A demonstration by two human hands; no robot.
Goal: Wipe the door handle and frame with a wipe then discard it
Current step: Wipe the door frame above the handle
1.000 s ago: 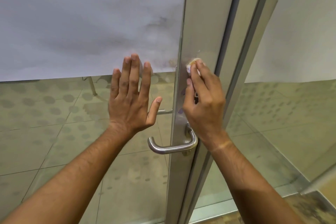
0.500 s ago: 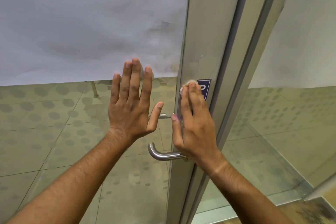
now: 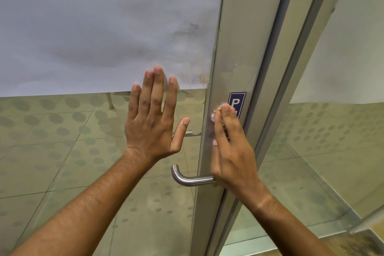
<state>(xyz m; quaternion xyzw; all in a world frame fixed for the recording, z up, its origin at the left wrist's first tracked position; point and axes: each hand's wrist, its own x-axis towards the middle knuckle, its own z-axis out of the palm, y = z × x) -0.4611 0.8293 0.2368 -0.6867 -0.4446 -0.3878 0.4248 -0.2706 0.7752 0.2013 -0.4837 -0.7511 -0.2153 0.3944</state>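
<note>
A glass door has a grey metal frame (image 3: 245,33) down its right side and a steel lever handle (image 3: 188,180) low on it. My right hand (image 3: 230,149) presses a small white wipe (image 3: 216,111) flat against the frame, just above the handle and beside a blue sign (image 3: 236,101). Only a sliver of the wipe shows past my fingertips. My left hand (image 3: 154,118) lies flat on the glass with its fingers spread, left of the frame.
Frosted film (image 3: 104,27) covers the upper glass; below it, dotted glass shows a tiled floor (image 3: 41,151). A second glass panel (image 3: 332,131) stands to the right, with a patterned floor strip (image 3: 353,243) at the bottom right corner.
My right hand has slid the wipe down the frame, uncovering the blue sign. My left hand has stayed flat on the glass.
</note>
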